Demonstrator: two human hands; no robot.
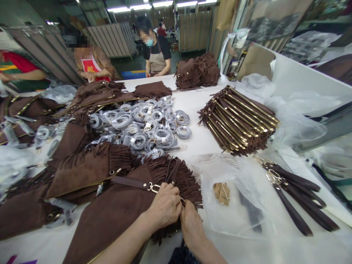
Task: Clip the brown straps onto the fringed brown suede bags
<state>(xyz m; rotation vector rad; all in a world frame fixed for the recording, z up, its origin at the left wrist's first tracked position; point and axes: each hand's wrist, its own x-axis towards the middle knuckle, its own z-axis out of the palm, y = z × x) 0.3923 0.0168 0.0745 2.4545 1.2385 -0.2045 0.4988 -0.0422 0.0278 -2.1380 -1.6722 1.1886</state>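
Note:
A brown fringed suede bag [115,212] lies on the table in front of me, its fringe [189,179] spread toward the right. Across it runs a brown wrist strap [128,181] with a gold clasp [154,187]. My left hand [166,203] is closed around the clasp end of that strap. Close against it, my right hand [191,220] is pinched at the bag's edge, near a small metal ring. What its fingertips hold is mostly hidden.
Coiled straps in plastic [145,121] are heaped mid-table. More fringed bags [79,168] lie left; gold-zippered pouches [239,121] are stacked right. Several loose wrist straps [297,198] and a clear plastic bag [228,220] lie nearby. Co-workers [158,53] are across the table.

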